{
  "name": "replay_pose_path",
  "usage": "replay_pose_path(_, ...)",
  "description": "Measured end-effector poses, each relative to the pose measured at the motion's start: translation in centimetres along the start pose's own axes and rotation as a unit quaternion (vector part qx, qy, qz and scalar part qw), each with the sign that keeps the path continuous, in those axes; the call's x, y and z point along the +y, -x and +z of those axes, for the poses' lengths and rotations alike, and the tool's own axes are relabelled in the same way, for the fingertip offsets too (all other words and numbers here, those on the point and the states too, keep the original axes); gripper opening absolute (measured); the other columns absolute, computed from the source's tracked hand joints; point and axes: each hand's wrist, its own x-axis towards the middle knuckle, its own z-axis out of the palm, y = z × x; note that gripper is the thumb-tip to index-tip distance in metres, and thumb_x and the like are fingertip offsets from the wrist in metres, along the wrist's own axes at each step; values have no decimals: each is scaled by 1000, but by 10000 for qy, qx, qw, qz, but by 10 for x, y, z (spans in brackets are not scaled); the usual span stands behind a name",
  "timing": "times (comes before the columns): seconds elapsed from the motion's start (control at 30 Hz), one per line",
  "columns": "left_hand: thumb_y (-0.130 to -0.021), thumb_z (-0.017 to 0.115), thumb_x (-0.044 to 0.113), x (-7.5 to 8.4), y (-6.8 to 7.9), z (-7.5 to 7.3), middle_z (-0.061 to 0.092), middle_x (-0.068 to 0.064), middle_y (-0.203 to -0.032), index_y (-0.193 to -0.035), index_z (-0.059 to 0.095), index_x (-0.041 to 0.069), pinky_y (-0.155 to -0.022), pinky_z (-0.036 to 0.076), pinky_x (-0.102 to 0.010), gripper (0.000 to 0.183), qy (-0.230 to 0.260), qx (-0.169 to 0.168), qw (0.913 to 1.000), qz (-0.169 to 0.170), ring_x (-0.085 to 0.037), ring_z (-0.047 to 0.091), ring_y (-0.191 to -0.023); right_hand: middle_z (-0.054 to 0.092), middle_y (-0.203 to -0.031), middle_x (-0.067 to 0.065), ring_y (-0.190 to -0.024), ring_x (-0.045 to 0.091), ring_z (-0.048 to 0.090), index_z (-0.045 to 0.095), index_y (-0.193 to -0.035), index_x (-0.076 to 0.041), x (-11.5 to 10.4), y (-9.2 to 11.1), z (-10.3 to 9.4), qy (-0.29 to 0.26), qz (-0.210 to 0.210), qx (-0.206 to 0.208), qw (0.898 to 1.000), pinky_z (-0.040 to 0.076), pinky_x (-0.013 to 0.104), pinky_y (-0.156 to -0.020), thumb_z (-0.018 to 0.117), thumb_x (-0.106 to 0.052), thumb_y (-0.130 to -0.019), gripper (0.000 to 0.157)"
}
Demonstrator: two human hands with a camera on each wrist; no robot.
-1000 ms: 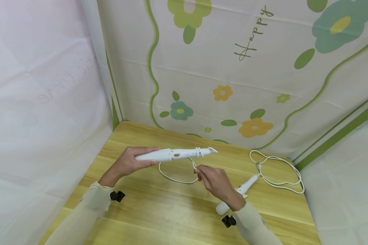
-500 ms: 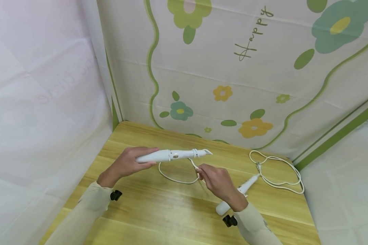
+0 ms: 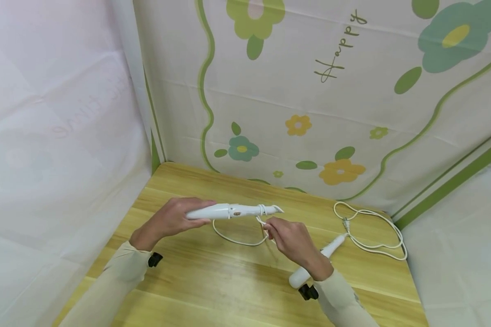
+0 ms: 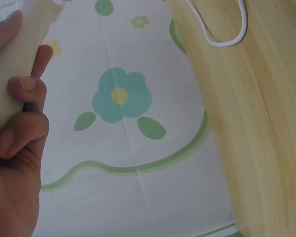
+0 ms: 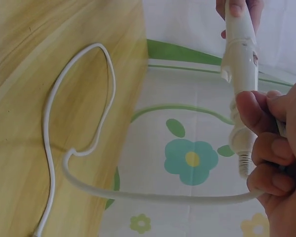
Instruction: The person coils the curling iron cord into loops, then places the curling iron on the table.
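Note:
My left hand (image 3: pixel 172 219) grips the thick end of a white corded wand (image 3: pixel 217 211), which looks like a hair curler, and holds it level above the table. A brown switch shows midway along it. White cord loops (image 3: pixel 262 210) wrap the narrow end, where a ribbed cord sleeve (image 5: pixel 244 164) shows in the right wrist view. My right hand (image 3: pixel 289 238) pinches the white cord (image 5: pixel 158 198) just below that end, with its fingers curled. The rest of this cord forms a loop on the table. In the left wrist view, my fingers (image 4: pixel 29 89) wrap the wand's smooth body.
A second white wand (image 3: pixel 333 247) lies on the wooden table (image 3: pixel 212 281), partly hidden behind my right wrist. Its cord (image 3: pixel 376 247) with a plug is coiled loosely at the right. Floral cloth (image 3: pixel 270 100) walls off the back and sides.
The wand's narrow tip has dipped and its body has tilted closer to level. My right hand has shifted slightly to the right, keeping its pinch on the cord.

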Motion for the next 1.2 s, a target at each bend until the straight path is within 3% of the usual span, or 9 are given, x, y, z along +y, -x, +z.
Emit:
replay_pose_path(0.23, -81, 96, 15, 6, -5, -2, 84, -6, -108, -134, 78, 12, -69, 62, -30, 55, 88, -431, 9990, -75, -12, 75, -85, 59, -73, -10, -56, -5, 40, 70, -98, -12, 7, -6, -8, -42, -141, 45, 9999, 32, 13, -50, 71, -16, -107, 10)
replay_pose_path(0.37, -86, 94, 18, 11, -8, -5, 84, -7, -114, -135, 78, 13, -72, 63, -31, 52, 248, -812, 9961, -237, -13, 77, -90, 64, -76, -11, -58, -5, 39, 73, -100, -15, 9, -8, -11, -120, -100, -87, 9998, 35, 14, -52, 70, -20, -108, 10)
replay_pose_path(0.53, -89, 92, 20, 16, -10, -7, 84, -6, -116, -133, 80, 13, -71, 61, -29, 46, 571, -1174, 9909, -334, -9, 74, -89, 74, -85, -10, -61, -5, 47, 75, -100, -18, 10, -7, -13, -264, -104, -308, 9991, 41, 15, -55, 77, -22, -103, 6)
replay_pose_path(0.73, -92, 90, 23, 17, -9, -7, 84, -4, -117, -130, 81, 16, -72, 59, -25, 40, 1155, -1516, 9801, -552, -4, 72, -90, 76, -89, -10, -74, -2, 67, 75, -98, -20, 15, -9, -18, -787, -149, -437, 9958, 54, 20, -61, 87, -22, -91, 14)
replay_pose_path(0.83, -93, 89, 27, 17, -8, -7, 84, -4, -118, -131, 81, 17, -68, 57, -23, 40, 1484, -1674, 9715, -786, 0, 69, -83, 74, -91, -12, -76, -3, 65, 76, -99, -23, 18, -10, -19, -1344, -55, -627, 9889, 53, 19, -63, 86, -20, -93, 12)
replay_pose_path(0.9, -93, 89, 28, 18, -7, -7, 84, -4, -118, -132, 81, 17, -64, 56, -23, 41, 1745, -1783, 9631, -1009, 1, 66, -78, 71, -90, -13, -72, -4, 58, 78, -101, -24, 20, -10, -20, -1831, 13, -780, 9800, 49, 16, -62, 83, -21, -97, 7)
replay_pose_path(1.03, -93, 90, 25, 17, -4, -5, 84, -6, -116, -131, 81, 13, -60, 56, -26, 41, 2303, -1780, 9480, -1284, -1, 64, -70, 67, -86, -10, -66, -2, 44, 80, -105, -24, 23, -9, -21, -2634, 150, -1018, 9592, 41, 15, -60, 78, -10, -100, 15)
replay_pose_path(1.2, -92, 89, 18, 13, 2, 1, 83, -9, -117, -130, 81, 11, -64, 59, -28, 40, 2764, -1679, 9334, -1557, -4, 69, -76, 73, -90, -5, -69, 0, 48, 82, -113, -18, 25, -8, -19, -2987, 124, -936, 9497, 44, 18, -62, 74, 4, -99, 27)
